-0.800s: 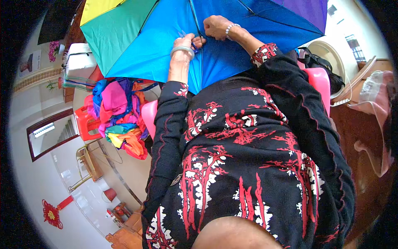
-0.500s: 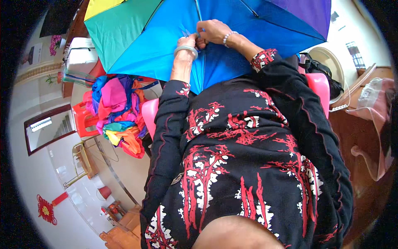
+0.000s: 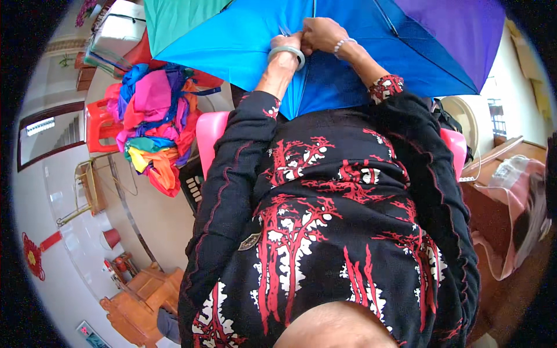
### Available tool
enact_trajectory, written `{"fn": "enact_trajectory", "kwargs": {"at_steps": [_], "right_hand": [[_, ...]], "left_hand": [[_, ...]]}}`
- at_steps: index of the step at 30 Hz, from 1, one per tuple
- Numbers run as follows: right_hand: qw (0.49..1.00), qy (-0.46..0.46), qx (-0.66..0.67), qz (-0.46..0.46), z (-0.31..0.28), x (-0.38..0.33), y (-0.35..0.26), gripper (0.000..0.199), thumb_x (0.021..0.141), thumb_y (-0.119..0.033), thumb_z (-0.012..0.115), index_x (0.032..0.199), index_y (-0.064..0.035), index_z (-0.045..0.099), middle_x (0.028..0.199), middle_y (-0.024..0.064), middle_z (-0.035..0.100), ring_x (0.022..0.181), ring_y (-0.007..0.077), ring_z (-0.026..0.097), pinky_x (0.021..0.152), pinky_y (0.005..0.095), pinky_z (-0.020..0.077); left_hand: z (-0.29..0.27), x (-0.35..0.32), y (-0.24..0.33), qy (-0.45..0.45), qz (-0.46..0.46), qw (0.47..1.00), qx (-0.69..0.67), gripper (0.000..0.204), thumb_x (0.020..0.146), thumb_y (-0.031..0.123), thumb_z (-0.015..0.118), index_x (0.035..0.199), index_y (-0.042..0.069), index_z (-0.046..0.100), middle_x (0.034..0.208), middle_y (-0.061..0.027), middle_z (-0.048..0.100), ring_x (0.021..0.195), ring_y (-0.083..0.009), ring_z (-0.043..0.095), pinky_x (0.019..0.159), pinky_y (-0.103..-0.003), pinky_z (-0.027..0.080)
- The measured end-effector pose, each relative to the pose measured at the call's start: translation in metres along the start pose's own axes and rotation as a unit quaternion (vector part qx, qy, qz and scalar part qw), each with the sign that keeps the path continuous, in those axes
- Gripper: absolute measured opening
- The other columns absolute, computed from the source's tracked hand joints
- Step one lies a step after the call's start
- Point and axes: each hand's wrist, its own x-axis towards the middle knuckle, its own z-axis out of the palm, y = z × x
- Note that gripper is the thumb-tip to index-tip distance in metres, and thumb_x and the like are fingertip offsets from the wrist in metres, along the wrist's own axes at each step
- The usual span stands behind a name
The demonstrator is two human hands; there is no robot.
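Observation:
A rainbow umbrella (image 3: 243, 46) is spread open in front of me, its panels running from green through blue to purple, with dark ribs underneath. My left hand (image 3: 286, 43), with a pale bangle on the wrist, is closed over the blue panel. A thin, shiny, pointed thing (image 3: 284, 31) sticks up past its fingers; its kind is unclear. My right hand (image 3: 326, 36), wearing a beaded bracelet, is closed with its fingertips meeting the left ones beside a seam. What the right fingers pinch is hidden.
To the left, a heap of multicoloured cloth (image 3: 154, 98) lies over a red plastic stool (image 3: 100, 127). Pink chair arms (image 3: 210, 136) flank me. Beyond the heap stands a white box (image 3: 119, 26). A pink-and-white bag or cloth (image 3: 507, 185) is at the right.
The whole view has shifted, so the umbrella and both hands appear farther right and higher. My hands remain together at the blue panel, the right one drawn in closer around the fingertips.

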Motion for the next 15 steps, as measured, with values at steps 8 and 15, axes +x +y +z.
{"fn": "enact_trajectory", "kwargs": {"at_steps": [8,15], "right_hand": [[0.920,-0.061,0.372,0.104,-0.014,-0.011,0.015,0.015,0.077,-0.019,0.050,0.078,-0.0049,0.055,0.061,0.0032,0.052,0.047,0.0081,0.049,0.038,0.0212,0.0413],[0.901,-0.092,0.407,0.118,-0.007,-0.001,0.010,0.015,0.078,-0.018,0.049,0.078,-0.0046,0.056,0.059,0.0010,0.051,0.046,0.0086,0.049,0.037,0.0221,0.0418]], "left_hand": [[-0.011,0.022,-0.010,-0.045,-0.015,0.985,-0.167,0.021,0.080,0.009,0.048,0.078,-0.012,0.051,0.068,-0.0192,0.059,0.049,-0.0260,0.059,0.037,-0.028,0.047],[-0.022,0.022,-0.013,-0.011,-0.037,0.977,-0.210,0.023,0.083,0.008,0.045,0.088,-0.014,0.046,0.078,-0.0218,0.057,0.054,-0.0281,0.060,0.037,-0.027,0.048]]}}
